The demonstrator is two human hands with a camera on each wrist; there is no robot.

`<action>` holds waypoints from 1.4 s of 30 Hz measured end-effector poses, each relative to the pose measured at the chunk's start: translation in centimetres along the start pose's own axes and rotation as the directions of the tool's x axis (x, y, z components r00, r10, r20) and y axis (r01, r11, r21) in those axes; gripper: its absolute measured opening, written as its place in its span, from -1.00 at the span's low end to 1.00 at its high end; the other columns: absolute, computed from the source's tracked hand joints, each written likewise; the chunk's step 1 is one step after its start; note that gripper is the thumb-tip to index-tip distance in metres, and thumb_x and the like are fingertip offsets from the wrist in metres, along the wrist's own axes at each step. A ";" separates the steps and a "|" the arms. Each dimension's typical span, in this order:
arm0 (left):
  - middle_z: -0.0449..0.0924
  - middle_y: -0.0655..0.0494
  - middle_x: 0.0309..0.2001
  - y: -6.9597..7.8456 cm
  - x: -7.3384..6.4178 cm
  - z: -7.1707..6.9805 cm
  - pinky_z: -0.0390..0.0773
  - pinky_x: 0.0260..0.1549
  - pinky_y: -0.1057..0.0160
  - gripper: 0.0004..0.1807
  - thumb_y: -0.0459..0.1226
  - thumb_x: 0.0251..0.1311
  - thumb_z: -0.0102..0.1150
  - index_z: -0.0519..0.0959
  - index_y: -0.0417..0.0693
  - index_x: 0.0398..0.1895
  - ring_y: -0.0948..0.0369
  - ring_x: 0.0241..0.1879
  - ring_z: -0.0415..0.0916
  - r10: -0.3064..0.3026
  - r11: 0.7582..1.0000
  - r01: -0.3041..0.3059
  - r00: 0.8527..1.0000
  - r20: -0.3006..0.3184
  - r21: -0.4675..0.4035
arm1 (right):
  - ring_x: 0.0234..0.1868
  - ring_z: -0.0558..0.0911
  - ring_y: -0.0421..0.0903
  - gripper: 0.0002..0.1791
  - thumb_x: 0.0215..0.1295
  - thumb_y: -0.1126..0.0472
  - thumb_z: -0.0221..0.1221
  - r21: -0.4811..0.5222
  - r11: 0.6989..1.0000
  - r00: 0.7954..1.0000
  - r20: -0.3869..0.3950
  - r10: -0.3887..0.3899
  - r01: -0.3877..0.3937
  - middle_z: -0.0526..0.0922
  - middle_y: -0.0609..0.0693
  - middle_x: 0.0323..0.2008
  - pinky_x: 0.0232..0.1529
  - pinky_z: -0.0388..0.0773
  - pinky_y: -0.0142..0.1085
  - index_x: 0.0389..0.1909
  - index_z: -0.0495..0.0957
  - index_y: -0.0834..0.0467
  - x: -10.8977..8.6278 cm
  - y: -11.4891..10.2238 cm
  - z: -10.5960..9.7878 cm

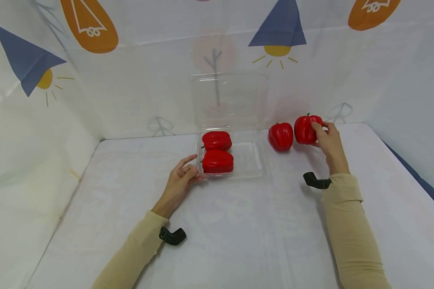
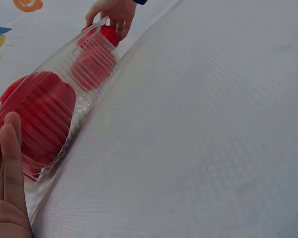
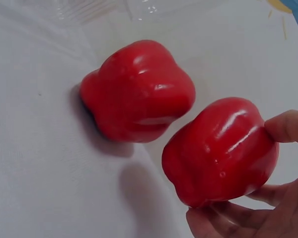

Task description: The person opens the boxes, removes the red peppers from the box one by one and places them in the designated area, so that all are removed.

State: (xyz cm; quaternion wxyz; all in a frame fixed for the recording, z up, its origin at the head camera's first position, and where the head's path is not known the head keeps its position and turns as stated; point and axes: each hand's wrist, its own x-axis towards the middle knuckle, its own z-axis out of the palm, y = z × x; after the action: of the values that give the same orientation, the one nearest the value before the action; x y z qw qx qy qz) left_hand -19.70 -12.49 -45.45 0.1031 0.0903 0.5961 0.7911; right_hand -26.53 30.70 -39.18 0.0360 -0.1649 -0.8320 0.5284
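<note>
My right hand [image 1: 329, 140] grips a red bell pepper [image 1: 306, 129] between thumb and fingers. In the right wrist view the held bell pepper [image 3: 221, 151] casts a shadow apart from it on the cloth. Just left of it, another red bell pepper [image 1: 281, 137] stands on the table. A clear plastic clamshell box [image 1: 247, 158] lies with its lid [image 1: 231, 100] raised; two red bell peppers, one behind [image 1: 217, 141] and one in front [image 1: 218, 161], lie on their sides in its left half. At the box's front left corner, my left hand [image 1: 181, 180] touches it with fingers extended.
A white cloth covers the table [image 1: 217, 233]. Behind it hangs a white printed curtain [image 1: 148, 80], close to the raised lid, and another white sheet [image 1: 32, 160] bounds the left side. Each wrist carries a black camera mount, left [image 1: 172, 236] and right [image 1: 316, 181].
</note>
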 end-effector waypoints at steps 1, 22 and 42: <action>0.50 0.17 -0.38 0.0 0.0 0.0 0.63 -0.12 0.32 -0.44 -0.35 0.33 0.00 0.15 -0.08 0.38 0.24 -0.28 0.69 0.003 1.000 -0.003 1.000 0.002 -0.002 | 0.28 0.30 0.11 -0.13 0.32 -0.31 -0.23 0.001 1.000 1.000 0.003 -0.002 0.002 0.15 0.24 0.38 0.00 0.56 -0.40 0.46 -0.07 0.18 0.0 0.1 0.0; 0.52 0.16 -0.36 -0.2 0.0 -0.1 0.63 -0.15 0.34 -0.43 -0.33 0.34 0.00 0.13 -0.09 0.39 0.26 -0.26 0.68 0.029 0.999 -0.029 0.999 0.024 0.018 | 0.33 0.24 0.18 -0.10 0.33 -0.34 -0.32 -0.050 0.999 0.998 0.059 -0.002 0.005 0.10 0.29 0.41 0.26 0.39 -0.07 0.47 -0.12 0.22 0.3 0.8 0.4; 0.56 0.14 -0.35 0.0 0.1 0.0 0.64 -0.16 0.34 -0.43 -0.33 0.33 0.01 0.14 -0.10 0.38 0.29 -0.31 0.66 0.017 1.000 -0.017 1.000 0.010 0.012 | 0.39 0.16 0.19 -0.04 0.29 -0.40 -0.30 -0.041 0.999 0.999 0.035 0.027 -0.025 0.03 0.26 0.44 0.36 0.23 0.05 0.47 -0.13 0.21 0.7 1.4 1.0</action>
State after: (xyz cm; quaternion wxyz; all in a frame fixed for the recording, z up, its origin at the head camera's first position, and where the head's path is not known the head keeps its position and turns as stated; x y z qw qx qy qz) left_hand -19.84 -12.43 -45.45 0.0986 0.0999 0.5998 0.7878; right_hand -27.07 30.60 -40.90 0.0108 -0.1669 -0.8408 0.5149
